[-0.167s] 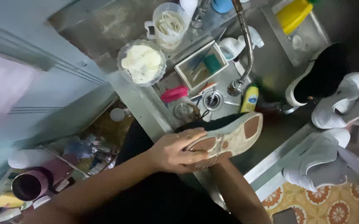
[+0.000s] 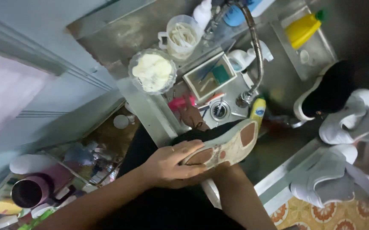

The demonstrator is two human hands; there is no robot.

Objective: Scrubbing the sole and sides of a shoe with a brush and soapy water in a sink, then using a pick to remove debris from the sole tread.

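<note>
The left hand [image 2: 171,164] is wrapped over the heel end of a black shoe with a worn cream rubber sole [image 2: 225,147], its fingers curled along the sole's edge and gripping it firmly. The shoe is turned sole-up and sits near the middle of the view, above the near edge of a stainless steel sink [image 2: 278,76], its toe aimed to the right. The right hand itself is hidden under the shoe; only its forearm rises from the near edge to the underside of the shoe, so I cannot tell how far that hand is open or what it grips. In the sink, far from the shoe, a round drain [image 2: 219,110] lies beside the base of a curved metal tap [image 2: 255,51], with a pink brush [image 2: 180,103] to its left and a small yellow bottle [image 2: 258,111] to its right. A clear bowl of white paste [image 2: 152,71] rests on the sink's left rim. A second black shoe with white trim [image 2: 325,91] lies to the right, and light grey shoes [image 2: 346,117] sit just beside it.
</note>
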